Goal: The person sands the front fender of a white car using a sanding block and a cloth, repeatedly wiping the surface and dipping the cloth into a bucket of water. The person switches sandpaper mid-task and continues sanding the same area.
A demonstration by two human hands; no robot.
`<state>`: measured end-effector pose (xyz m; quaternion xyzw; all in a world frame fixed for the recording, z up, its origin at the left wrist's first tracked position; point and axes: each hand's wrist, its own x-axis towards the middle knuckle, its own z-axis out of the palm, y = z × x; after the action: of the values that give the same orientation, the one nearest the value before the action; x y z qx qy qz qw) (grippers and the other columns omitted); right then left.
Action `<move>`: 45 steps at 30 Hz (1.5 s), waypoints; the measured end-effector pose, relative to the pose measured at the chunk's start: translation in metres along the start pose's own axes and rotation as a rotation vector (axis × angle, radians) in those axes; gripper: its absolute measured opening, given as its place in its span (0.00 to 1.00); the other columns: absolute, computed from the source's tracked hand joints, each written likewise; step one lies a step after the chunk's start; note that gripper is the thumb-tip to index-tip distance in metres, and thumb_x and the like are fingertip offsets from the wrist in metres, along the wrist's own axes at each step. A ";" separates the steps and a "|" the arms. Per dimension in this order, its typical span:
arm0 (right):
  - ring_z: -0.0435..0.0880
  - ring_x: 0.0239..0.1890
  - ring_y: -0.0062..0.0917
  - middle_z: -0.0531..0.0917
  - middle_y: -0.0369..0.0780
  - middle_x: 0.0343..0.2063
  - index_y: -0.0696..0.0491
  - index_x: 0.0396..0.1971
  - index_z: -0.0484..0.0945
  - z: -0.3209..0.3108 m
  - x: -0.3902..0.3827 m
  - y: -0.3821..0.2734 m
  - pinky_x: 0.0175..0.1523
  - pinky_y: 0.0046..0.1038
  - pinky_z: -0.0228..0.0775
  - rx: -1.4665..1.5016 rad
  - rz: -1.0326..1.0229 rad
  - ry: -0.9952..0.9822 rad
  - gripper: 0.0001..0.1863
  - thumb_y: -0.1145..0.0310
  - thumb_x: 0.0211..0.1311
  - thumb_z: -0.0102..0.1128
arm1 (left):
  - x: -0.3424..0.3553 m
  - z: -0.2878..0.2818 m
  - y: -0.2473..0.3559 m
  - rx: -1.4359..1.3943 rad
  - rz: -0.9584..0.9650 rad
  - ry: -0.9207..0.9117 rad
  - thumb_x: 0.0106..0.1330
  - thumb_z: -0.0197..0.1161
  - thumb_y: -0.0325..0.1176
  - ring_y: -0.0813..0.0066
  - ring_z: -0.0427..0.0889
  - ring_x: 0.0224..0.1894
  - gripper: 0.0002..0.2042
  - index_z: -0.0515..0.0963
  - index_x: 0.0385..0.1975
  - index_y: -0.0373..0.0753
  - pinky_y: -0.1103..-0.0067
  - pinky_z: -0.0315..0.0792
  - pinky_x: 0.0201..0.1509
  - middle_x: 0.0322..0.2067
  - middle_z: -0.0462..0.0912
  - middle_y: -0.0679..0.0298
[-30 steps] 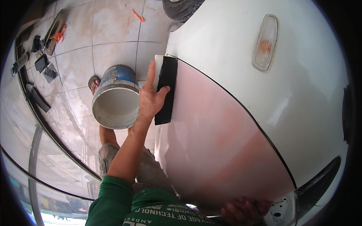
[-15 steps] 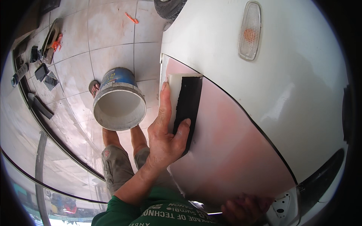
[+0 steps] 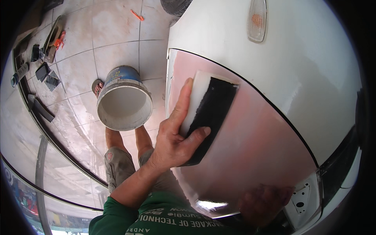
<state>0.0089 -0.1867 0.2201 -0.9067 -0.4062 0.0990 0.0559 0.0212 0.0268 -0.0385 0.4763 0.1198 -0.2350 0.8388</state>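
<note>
My left hand grips a long sanding block, thumb on the near face and fingers along the far side. Black sandpaper covers much of the white block. It lies tilted against a car door panel, whose surface is patchy pink and pale, sanded filler or primer. Low on the right, a dark, shadowed shape that looks like my right hand is at the panel by the door's edge; its fingers are too dim to make out.
A white fender with a clear side lamp adjoins the panel along a dark gap. On the tiled floor stands a blue-sided bucket in front of my legs. Sandpaper scraps and an orange strip lie farther off.
My left hand and the sanding block have moved right across the panel, away from its left edge, and the block is more tilted. The dim right-hand shape sits slightly higher in view.
</note>
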 end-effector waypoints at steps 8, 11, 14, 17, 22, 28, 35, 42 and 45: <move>0.83 0.57 0.39 0.89 0.30 0.47 0.40 0.34 0.87 -0.011 -0.008 -0.018 0.68 0.67 0.64 -0.068 0.187 -0.163 0.07 0.61 0.54 0.69 | -0.081 -0.053 -0.048 -0.616 -0.266 0.336 0.62 0.61 0.15 0.69 0.83 0.64 0.50 0.49 0.86 0.46 0.72 0.80 0.69 0.74 0.72 0.56; 0.82 0.60 0.40 0.88 0.30 0.49 0.39 0.34 0.87 -0.015 -0.007 -0.032 0.70 0.71 0.63 -0.105 0.281 -0.230 0.08 0.61 0.52 0.70 | -0.108 -0.064 -0.053 -0.706 -0.252 0.404 0.63 0.63 0.18 0.70 0.84 0.62 0.49 0.50 0.86 0.48 0.74 0.81 0.67 0.72 0.75 0.58; 0.81 0.63 0.41 0.88 0.30 0.50 0.39 0.34 0.86 -0.012 0.002 -0.031 0.72 0.73 0.62 -0.137 0.261 -0.221 0.09 0.61 0.50 0.70 | -0.133 -0.074 -0.058 -0.746 -0.211 0.398 0.63 0.62 0.18 0.71 0.85 0.59 0.48 0.52 0.86 0.50 0.74 0.83 0.63 0.70 0.76 0.60; 0.81 0.63 0.43 0.88 0.34 0.51 0.43 0.36 0.87 -0.011 0.013 -0.042 0.72 0.69 0.64 -0.176 0.273 -0.194 0.12 0.67 0.49 0.70 | -0.144 -0.087 -0.061 -0.740 -0.175 0.360 0.64 0.61 0.17 0.70 0.83 0.63 0.48 0.52 0.86 0.50 0.71 0.81 0.67 0.71 0.76 0.61; 0.83 0.56 0.43 0.88 0.36 0.46 0.47 0.37 0.87 0.043 0.044 -0.101 0.70 0.56 0.71 -0.004 0.422 -0.160 0.13 0.72 0.48 0.74 | -0.151 -0.130 -0.088 -0.689 -0.161 0.364 0.62 0.62 0.16 0.68 0.83 0.63 0.49 0.52 0.86 0.49 0.70 0.83 0.65 0.70 0.76 0.60; 0.87 0.53 0.38 0.88 0.39 0.44 0.53 0.40 0.84 0.320 0.088 -0.193 0.60 0.37 0.80 0.940 0.863 -0.049 0.16 0.71 0.55 0.82 | -0.173 -0.225 -0.135 -0.620 -0.154 0.441 0.58 0.64 0.18 0.64 0.78 0.69 0.51 0.52 0.86 0.44 0.69 0.73 0.75 0.72 0.74 0.57; 0.88 0.53 0.45 0.86 0.45 0.47 0.46 0.46 0.88 0.634 0.144 -0.239 0.61 0.50 0.78 0.503 0.801 -0.398 0.19 0.57 0.55 0.74 | -0.196 -0.341 -0.205 -0.508 -0.143 0.535 0.59 0.69 0.26 0.62 0.80 0.68 0.52 0.51 0.86 0.43 0.70 0.68 0.78 0.78 0.68 0.56; 0.90 0.53 0.42 0.91 0.46 0.49 0.47 0.50 0.91 0.747 0.117 -0.215 0.61 0.50 0.80 0.416 0.440 -0.715 0.23 0.45 0.70 0.64 | -0.200 -0.360 -0.239 -1.189 -0.083 0.266 0.63 0.70 0.30 0.64 0.87 0.32 0.53 0.43 0.87 0.54 0.72 0.83 0.21 0.39 0.83 0.53; 0.91 0.50 0.39 0.91 0.47 0.50 0.50 0.56 0.88 0.711 0.115 -0.224 0.57 0.39 0.82 1.062 0.968 -0.683 0.23 0.54 0.65 0.71 | -0.216 -0.372 -0.239 -1.327 -0.064 0.248 0.64 0.67 0.31 0.62 0.80 0.18 0.47 0.51 0.84 0.50 0.74 0.76 0.14 0.33 0.80 0.45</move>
<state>-0.2394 0.0628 -0.4474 -0.7540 0.1397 0.5653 0.3040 -0.2773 0.3012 -0.3166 -0.1202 0.3482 -0.0798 0.9263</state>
